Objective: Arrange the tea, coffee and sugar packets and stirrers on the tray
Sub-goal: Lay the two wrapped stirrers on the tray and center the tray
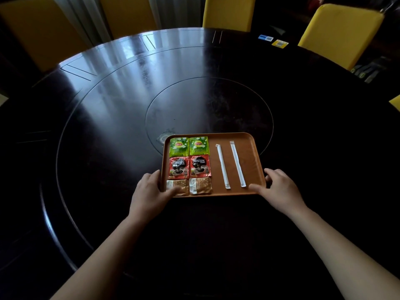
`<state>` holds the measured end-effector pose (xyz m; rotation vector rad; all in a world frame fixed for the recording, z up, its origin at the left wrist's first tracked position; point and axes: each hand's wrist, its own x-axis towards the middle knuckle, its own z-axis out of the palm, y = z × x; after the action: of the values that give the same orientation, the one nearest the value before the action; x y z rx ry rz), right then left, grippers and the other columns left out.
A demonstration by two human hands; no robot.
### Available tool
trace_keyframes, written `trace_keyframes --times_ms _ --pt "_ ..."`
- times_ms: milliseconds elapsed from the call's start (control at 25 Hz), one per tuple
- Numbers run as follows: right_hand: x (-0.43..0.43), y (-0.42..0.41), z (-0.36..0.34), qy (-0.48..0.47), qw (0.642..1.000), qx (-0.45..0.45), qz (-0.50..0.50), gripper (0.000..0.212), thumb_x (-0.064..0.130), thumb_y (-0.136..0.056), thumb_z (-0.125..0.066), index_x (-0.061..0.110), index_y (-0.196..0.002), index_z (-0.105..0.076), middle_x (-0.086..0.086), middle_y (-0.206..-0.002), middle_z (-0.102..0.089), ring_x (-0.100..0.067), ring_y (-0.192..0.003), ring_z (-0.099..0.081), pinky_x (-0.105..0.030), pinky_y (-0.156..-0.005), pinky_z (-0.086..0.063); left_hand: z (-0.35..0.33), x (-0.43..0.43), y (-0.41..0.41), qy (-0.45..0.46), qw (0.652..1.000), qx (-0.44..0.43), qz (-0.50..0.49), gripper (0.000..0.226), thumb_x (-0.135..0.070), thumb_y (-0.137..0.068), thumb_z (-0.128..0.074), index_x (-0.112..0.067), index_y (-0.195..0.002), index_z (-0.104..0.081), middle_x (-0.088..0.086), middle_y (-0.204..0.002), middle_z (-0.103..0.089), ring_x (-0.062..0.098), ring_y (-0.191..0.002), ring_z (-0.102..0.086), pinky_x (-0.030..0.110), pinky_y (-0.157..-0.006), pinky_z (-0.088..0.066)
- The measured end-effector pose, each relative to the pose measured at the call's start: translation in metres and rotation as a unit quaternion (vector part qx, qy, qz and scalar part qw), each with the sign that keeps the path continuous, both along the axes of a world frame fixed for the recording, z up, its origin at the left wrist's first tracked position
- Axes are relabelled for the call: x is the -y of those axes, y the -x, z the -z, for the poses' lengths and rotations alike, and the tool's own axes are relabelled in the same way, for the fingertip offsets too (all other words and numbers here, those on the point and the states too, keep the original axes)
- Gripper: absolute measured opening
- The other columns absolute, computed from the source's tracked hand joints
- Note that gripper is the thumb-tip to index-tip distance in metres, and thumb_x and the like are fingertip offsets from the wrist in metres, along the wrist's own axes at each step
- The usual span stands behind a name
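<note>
A brown tray [249, 156] lies on the dark round table. Its left half carries two green tea packets [189, 145], two red coffee packets [189, 166] below them, and two tan sugar packets [200, 185] nearest me. Two white wrapped stirrers [223, 166] lie side by side on the right half. My left hand [151, 191] grips the tray's near left corner, its thumb over the left sugar packet. My right hand [279, 187] holds the tray's near right corner, thumb on the rim.
The round table [108, 126] has an inset turntable disc [207, 105] beyond the tray. Yellow chairs [337, 33] stand around the far side. A blue card [265, 37] and a yellow card [279, 43] lie at the far right edge.
</note>
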<state>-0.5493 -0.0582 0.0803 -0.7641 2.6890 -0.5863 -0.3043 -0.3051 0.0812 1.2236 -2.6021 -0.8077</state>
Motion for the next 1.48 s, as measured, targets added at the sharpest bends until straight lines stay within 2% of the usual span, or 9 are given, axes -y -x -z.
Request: trace_keyframes --times_ms 80,160,360,560,760,1080,1280,1480 --pt "-0.003 -0.007 0.001 -0.048 0.997 -0.024 -0.046 0.064 0.059 -0.065 -0.081 0.021 -0.110 -0.055 0.002 -0.106 -0.054 -0.017 -0.090 -0.058 -0.033 -0.072 -0.051 0.009 -0.004 -0.005 0.039 0.997 0.065 0.032 0.072 -0.068 -0.062 -0.078 -0.026 -0.115 -0.052 -0.002 -0.101 -0.052 0.017 -0.096 -0.051 0.035 -0.082 -0.049" --pt "-0.003 -0.008 0.004 -0.065 0.996 -0.040 -0.050 0.066 0.063 -0.060 -0.082 0.025 -0.106 -0.054 0.002 -0.106 -0.054 -0.016 -0.090 -0.058 -0.032 -0.070 -0.052 0.014 -0.007 -0.004 0.069 0.994 0.078 0.024 0.081 -0.069 -0.059 -0.079 -0.023 -0.120 -0.053 0.001 -0.102 -0.053 0.020 -0.098 -0.051 0.036 -0.085 -0.049" --pt "0.001 -0.006 0.005 -0.065 0.996 -0.054 -0.034 0.065 0.063 -0.058 -0.083 0.025 -0.103 -0.055 0.002 -0.103 -0.054 -0.018 -0.092 -0.058 -0.032 -0.068 -0.050 0.019 -0.004 0.001 0.064 0.997 0.036 0.008 0.075 -0.061 -0.057 -0.085 -0.024 -0.117 -0.059 -0.003 -0.094 -0.053 0.017 -0.091 -0.050 0.035 -0.079 -0.047" --pt "0.014 0.001 0.007 -0.064 0.997 -0.051 -0.014 0.064 0.060 -0.061 -0.083 0.023 -0.106 -0.057 0.000 -0.103 -0.054 -0.019 -0.092 -0.058 -0.031 -0.066 -0.047 0.021 0.004 0.017 0.051 0.999 0.005 -0.011 0.070 -0.053 -0.059 -0.089 -0.023 -0.117 -0.062 -0.002 -0.095 -0.050 0.015 -0.093 -0.044 0.030 -0.077 -0.040" --pt "0.033 0.022 0.006 -0.064 0.997 -0.044 -0.018 0.064 0.061 -0.061 -0.082 0.023 -0.106 -0.058 0.002 -0.101 -0.051 -0.018 -0.092 -0.056 -0.031 -0.068 -0.048 0.022 0.018 0.035 0.060 0.998 -0.019 -0.020 0.064 -0.046 -0.062 -0.090 -0.019 -0.115 -0.066 0.002 -0.095 -0.052 0.020 -0.094 -0.047 0.031 -0.076 -0.041" --pt "0.065 0.052 0.006 -0.072 0.996 -0.042 -0.009 0.068 0.061 -0.062 -0.081 0.020 -0.111 -0.057 -0.001 -0.104 -0.052 -0.021 -0.095 -0.058 -0.034 -0.073 -0.051 0.025 0.039 0.063 0.061 0.997 -0.037 -0.035 0.059 -0.041 -0.066 -0.090 -0.013 -0.113 -0.067 0.003 -0.097 -0.052 0.022 -0.095 -0.048 0.031 -0.077 -0.041" --pt "0.078 0.064 0.009 -0.068 0.996 -0.049 -0.012 0.067 0.061 -0.062 -0.081 0.021 -0.110 -0.057 0.001 -0.103 -0.051 -0.019 -0.092 -0.057 -0.032 -0.070 -0.049 0.026 0.050 0.072 0.076 0.996 -0.041 -0.039 0.058 -0.040 -0.067 -0.090 -0.013 -0.113 -0.067 0.001 -0.095 -0.051 0.019 -0.093 -0.045 0.030 -0.075 -0.038" --pt "0.087 0.070 0.013 -0.060 0.997 -0.053 -0.008 0.066 0.060 -0.063 -0.081 0.021 -0.110 -0.057 -0.001 -0.105 -0.052 -0.021 -0.091 -0.058 -0.033 -0.070 -0.051 0.030 0.058 0.081 0.081 0.995 -0.041 -0.045 0.057 -0.041 -0.068 -0.088 -0.011 -0.111 -0.067 0.005 -0.099 -0.055 0.023 -0.096 -0.048 0.032 -0.077 -0.042"
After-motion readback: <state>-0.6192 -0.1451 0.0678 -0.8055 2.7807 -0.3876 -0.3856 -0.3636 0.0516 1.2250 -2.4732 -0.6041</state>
